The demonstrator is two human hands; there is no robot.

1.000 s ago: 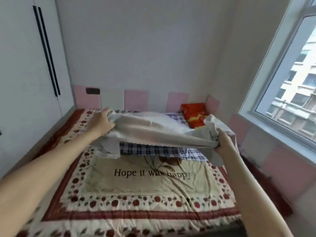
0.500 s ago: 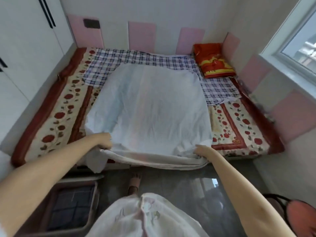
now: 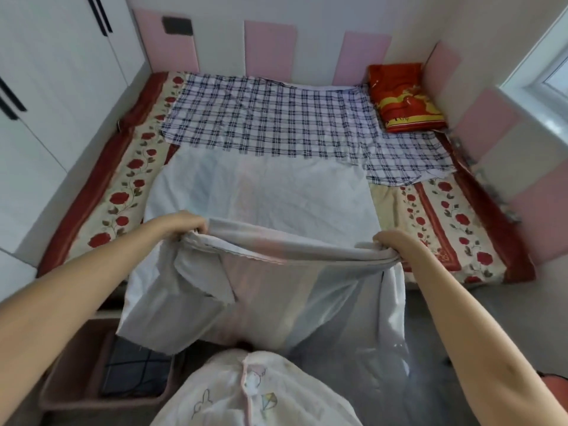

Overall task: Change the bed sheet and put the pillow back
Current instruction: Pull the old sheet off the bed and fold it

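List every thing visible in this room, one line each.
flowered cover: one, cream and red, under both sheets
white sheet: one, white, middle of cover, near edge raised
checked sheet: one, blue and white, far part of cover
pillow: one, red and yellow, far right corner
wall panels: several, pink, back and right walls
wardrobe: one, white, left
window: one, white-framed, right
basket: one, brownish, floor, lower left
left hand: one, grips white sheet's near edge
right hand: one, grips same edge
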